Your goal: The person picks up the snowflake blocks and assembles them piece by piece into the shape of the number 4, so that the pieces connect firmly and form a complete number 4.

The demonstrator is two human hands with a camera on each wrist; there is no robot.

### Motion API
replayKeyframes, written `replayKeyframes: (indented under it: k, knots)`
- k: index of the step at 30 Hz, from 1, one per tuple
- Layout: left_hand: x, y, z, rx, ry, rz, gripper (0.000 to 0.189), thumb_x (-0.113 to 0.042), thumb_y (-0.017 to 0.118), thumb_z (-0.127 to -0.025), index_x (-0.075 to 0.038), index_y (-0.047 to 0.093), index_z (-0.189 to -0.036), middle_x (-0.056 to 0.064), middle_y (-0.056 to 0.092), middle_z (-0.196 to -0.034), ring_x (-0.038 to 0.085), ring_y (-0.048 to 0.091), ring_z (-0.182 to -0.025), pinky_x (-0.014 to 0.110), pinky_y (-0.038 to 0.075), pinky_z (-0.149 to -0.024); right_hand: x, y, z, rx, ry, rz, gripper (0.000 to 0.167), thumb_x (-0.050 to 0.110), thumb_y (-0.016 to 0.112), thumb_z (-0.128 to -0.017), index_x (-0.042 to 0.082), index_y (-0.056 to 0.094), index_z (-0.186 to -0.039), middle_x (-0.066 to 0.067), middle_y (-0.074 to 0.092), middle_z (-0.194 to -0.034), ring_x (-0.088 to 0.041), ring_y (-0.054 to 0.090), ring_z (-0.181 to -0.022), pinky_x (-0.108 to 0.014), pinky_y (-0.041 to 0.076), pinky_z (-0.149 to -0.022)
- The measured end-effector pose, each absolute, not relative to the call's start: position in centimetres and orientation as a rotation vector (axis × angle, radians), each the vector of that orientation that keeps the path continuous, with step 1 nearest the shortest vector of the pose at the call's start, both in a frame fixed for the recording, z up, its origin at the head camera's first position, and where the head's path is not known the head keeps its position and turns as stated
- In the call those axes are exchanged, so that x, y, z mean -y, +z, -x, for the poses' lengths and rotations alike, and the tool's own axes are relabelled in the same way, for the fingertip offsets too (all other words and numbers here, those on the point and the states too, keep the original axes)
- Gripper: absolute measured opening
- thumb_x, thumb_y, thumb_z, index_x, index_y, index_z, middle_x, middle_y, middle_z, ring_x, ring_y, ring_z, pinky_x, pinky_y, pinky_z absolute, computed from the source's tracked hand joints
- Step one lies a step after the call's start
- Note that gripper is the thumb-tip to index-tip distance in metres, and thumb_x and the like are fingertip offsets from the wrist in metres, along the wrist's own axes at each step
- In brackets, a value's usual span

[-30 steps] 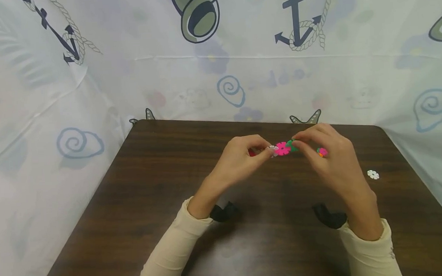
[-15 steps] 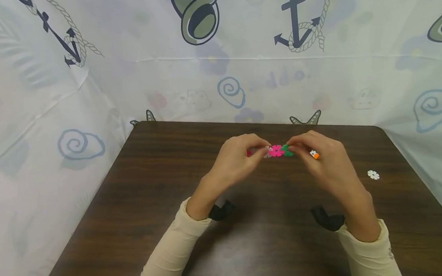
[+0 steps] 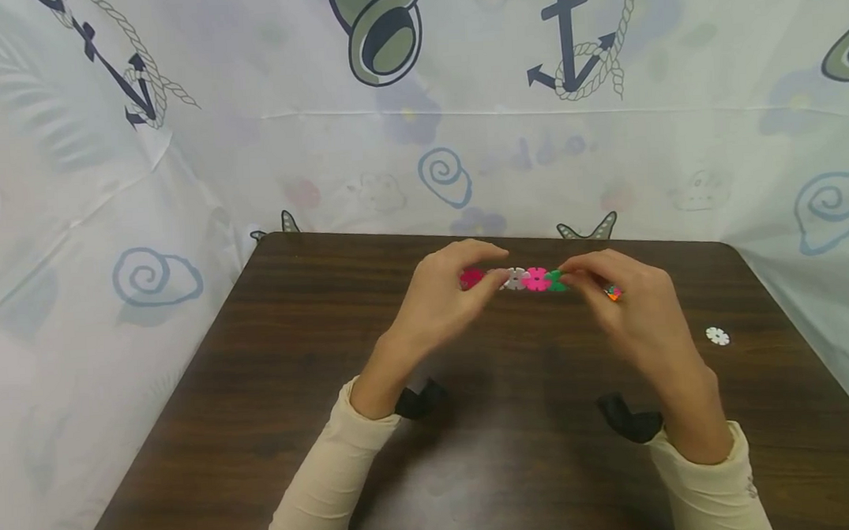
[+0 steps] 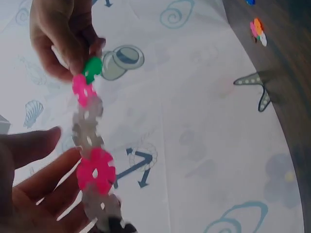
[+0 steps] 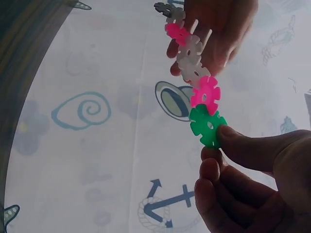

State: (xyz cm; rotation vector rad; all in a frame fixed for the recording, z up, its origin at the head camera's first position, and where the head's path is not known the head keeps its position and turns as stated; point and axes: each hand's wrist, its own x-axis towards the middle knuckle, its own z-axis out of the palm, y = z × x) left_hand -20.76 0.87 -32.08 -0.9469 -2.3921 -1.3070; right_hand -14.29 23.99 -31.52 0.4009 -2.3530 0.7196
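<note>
A chain of flower-shaped interlocking discs hangs between both hands. My right hand (image 3: pixel 628 303) pinches the green disc (image 5: pixel 209 126) at one end between thumb and fingertips. A pink disc (image 5: pixel 206 95) slots into it, followed by whitish translucent discs (image 4: pixel 87 128) and a second pink disc (image 4: pixel 95 171). The far end carries a dark disc (image 5: pixel 163 8). My left hand (image 3: pixel 436 296) is beside the chain, thumb and fingers spread apart. In the left wrist view its fingertips lie right at the chain's edge, gripping nothing.
A loose white disc (image 3: pixel 717 336) lies on the dark wooden table (image 3: pixel 328 340), toward its right side. Several small coloured discs (image 4: pixel 259 31) lie in a cluster, partly hidden behind my right hand in the head view. A patterned white cloth (image 3: pixel 306 159) hangs behind the table.
My left hand has let go of the chain near the white and pink discs and shifted left, its thumb and fingers parting. My right hand keeps its pinch on the green disc.
</note>
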Motion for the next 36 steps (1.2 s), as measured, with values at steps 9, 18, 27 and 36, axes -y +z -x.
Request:
replayKeyframes:
  k: [9,18,27,36]
  knots:
    - [1.3,-31.5,22.5,2.081,-1.553,0.545,0.03,-0.026,0.062,-0.103,-0.012,0.071,-0.128,0.004,0.071,-0.132,0.019,0.061,-0.13,0.038,0.046,-0.112,-25.0,-30.4,13.3,2.311,0.727,-0.312,0.015,0.003,0.078,-0.089,0.007,0.078,-0.104,-0.006,0.078,-0.095,0.003,0.055,-0.08,-0.002,0.041,-0.08]
    - [2.2,-31.8,23.4,1.937,-1.761,0.375,0.025,-0.013,0.051,-0.106,-0.004,0.068,-0.122,0.009,0.071,-0.122,0.019,0.066,-0.114,0.032,0.051,-0.089,-25.7,-29.2,12.1,2.227,0.802,-0.238,0.016,0.003,0.077,-0.091,0.004,0.078,-0.106,-0.013,0.079,-0.099,0.024,0.053,-0.088,-0.002,0.04,-0.082]
    - [1.5,-32.0,23.5,2.198,-1.815,0.512,0.017,-0.016,0.071,-0.096,-0.006,0.076,-0.109,0.01,0.076,-0.104,0.015,0.067,-0.091,0.029,0.054,-0.079,-24.6,-29.2,11.7,2.075,1.019,-0.259,0.015,-0.003,0.077,-0.088,0.001,0.078,-0.102,0.01,0.077,-0.093,0.01,0.066,-0.081,-0.008,0.047,-0.071]
    - [0.2,-31.9,21.8,2.2,-1.819,0.873,0.015,-0.022,0.079,-0.091,-0.016,0.079,-0.106,-0.001,0.077,-0.101,0.021,0.07,-0.09,0.034,0.057,-0.079,-21.7,-29.9,12.2,1.993,1.287,-0.3,0.011,-0.005,0.075,-0.09,-0.001,0.076,-0.1,0.014,0.075,-0.087,-0.004,0.072,-0.079,-0.012,0.052,-0.07]
